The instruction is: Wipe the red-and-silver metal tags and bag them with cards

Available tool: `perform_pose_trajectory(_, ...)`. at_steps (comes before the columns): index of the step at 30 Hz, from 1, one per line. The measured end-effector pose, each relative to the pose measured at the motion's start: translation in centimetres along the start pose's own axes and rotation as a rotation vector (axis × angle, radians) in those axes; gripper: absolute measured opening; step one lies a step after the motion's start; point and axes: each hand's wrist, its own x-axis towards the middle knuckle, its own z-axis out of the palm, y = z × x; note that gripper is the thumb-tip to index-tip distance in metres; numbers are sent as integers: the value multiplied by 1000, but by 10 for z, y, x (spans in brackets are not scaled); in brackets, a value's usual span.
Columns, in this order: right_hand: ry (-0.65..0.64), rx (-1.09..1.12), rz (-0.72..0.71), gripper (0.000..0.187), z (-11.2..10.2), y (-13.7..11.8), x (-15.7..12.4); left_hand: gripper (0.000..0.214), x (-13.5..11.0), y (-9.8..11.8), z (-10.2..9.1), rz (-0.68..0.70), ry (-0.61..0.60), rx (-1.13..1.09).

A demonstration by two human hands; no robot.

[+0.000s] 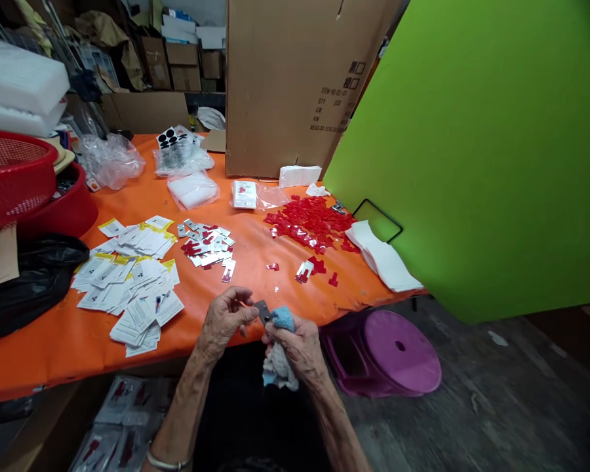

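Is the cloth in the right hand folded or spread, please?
Bunched up: the right hand squeezes the blue-and-white cloth into a crumpled wad.

Grey piece [262, 311], blue-and-white cloth [279, 351], bright orange table cover [39, 354], scattered red plastic pieces [309, 223], lime-green board [472, 151]

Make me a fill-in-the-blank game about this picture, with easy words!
The right hand grips a crumpled cloth that is blue and ____.
The table has an ____ cover.
The pile of small pieces on it is ____.
A bracelet sits on the ____ wrist.

Answers: white, orange, red, left.
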Motion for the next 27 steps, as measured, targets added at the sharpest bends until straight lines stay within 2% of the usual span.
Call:
perform_pose_trajectory(2, -22, -63, -13, 18, 6, 0, -3, 22, -3, -2, -5, -63, -107, 59)
perform_pose_trajectory(3, -19, -88, -31, 20, 9, 2, -3, 20, -6, -3, -5, -87, -118, 79)
perform_pose_trajectory(8, 77, -88, -81, 31, 21, 8, -6, 24, -6, -8, 1, -127, 8, 23)
perform_pose_trajectory(10, 121, -34, -49, 34, 19, 8, -10, 26, 5, -6, -4, -85, 99, -43)
perform_pose_trajectory(13, 137, 46, 5, 34, 6, 11, -16, 26, 34, 3, -23, 44, 364, -14)
perform_pose_trajectory(14, 143, 74, 23, 32, 1, 15, -18, 25, 44, 7, -29, 79, 436, 87)
perform_pose_trajectory(16, 179, 153, 62, 31, -10, 25, -20, 27, 59, 17, -35, 112, 537, 461)
perform_pose_trajectory(17, 204, 199, 77, 30, -15, 31, -20, 31, 64, 21, -32, 142, 600, 683)
perform_pose_trajectory(19, 243, 286, 98, 29, -21, 42, -19, 41, 70, 25, -13, 234, 682, 1051)
perform_pose_trajectory(20, 252, 320, 105, 28, -23, 47, -18, 43, 72, 24, 2, 290, 669, 1161)
perform_pose_trajectory(21, 255, 344, 111, 28, -25, 50, -17, 40, 75, 21, 20, 336, 591, 1212)
perform_pose_trajectory(23, 246, 360, 114, 27, -28, 53, -15, 32, 83, 11, 60, 392, 318, 1229)
perform_pose_trajectory(25, 250, 340, 103, 26, -33, 53, -14, 33, 95, -4, 95, 380, 101, 1250)
perform_pose_trajectory(27, 269, 318, 95, 26, -41, 52, -15, 36, 106, -17, 119, 366, -2, 1333)
